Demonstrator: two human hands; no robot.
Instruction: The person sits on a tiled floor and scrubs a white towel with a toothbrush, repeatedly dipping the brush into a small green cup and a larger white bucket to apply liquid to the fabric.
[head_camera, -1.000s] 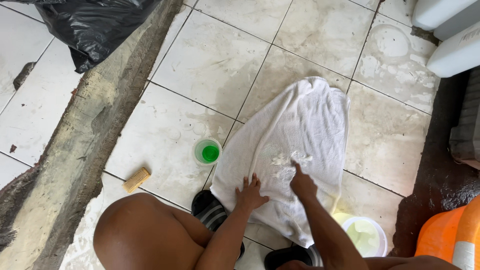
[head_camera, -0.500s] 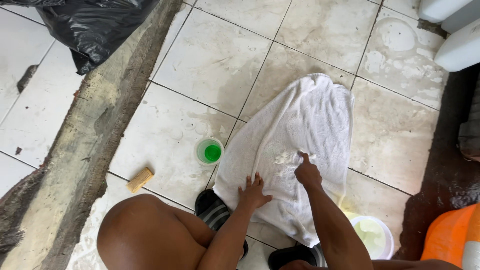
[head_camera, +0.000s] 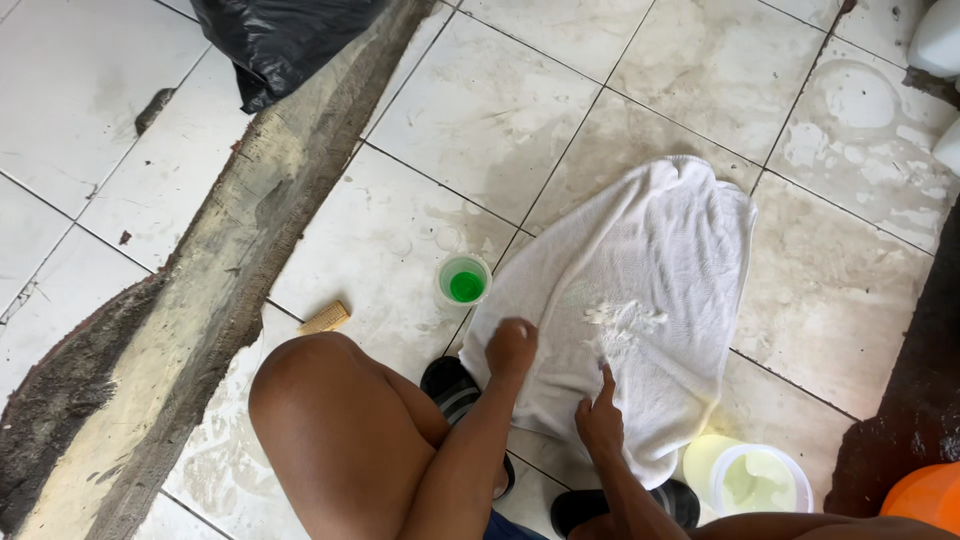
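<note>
Now squatting over a wet tile floor (head_camera: 480, 110), person works a white towel (head_camera: 650, 280) spread flat on the tiles.

- Left hand (head_camera: 511, 348): fisted, grip pressed together, knuckles down on the towel's near-left edge. Appears to pin the cloth; cannot tell whether a fold is caught inside the fist.
- Right hand (head_camera: 600, 415): resting on the towel's near part, index finger stretched toward a white soap patch (head_camera: 622, 320) mid-cloth; other fingers curled. Holds nothing.
- Step in hand, by my reading: scrubbing or working soap into the towel, hands between strokes. Next move would call for keeping the left edge pinned while the right hand reaches forward to the soapy patch and rubs there.

Around:
- Small cup (head_camera: 464, 280) of green liquid, just beside the towel's left edge, near the left hand. Likely to tip if the cloth is dragged that way.
- Pale tub (head_camera: 750, 475) touching or just at the towel's near-right corner.
- Brown brush (head_camera: 325, 318) left of the knee, apart from the towel.
- Black sandals (head_camera: 455, 385) underfoot.
- Concrete curb (head_camera: 250, 230) runs diagonally at left; black bag (head_camera: 285, 40) beyond it.
- Orange bucket (head_camera: 925, 500) at the right corner.
</note>
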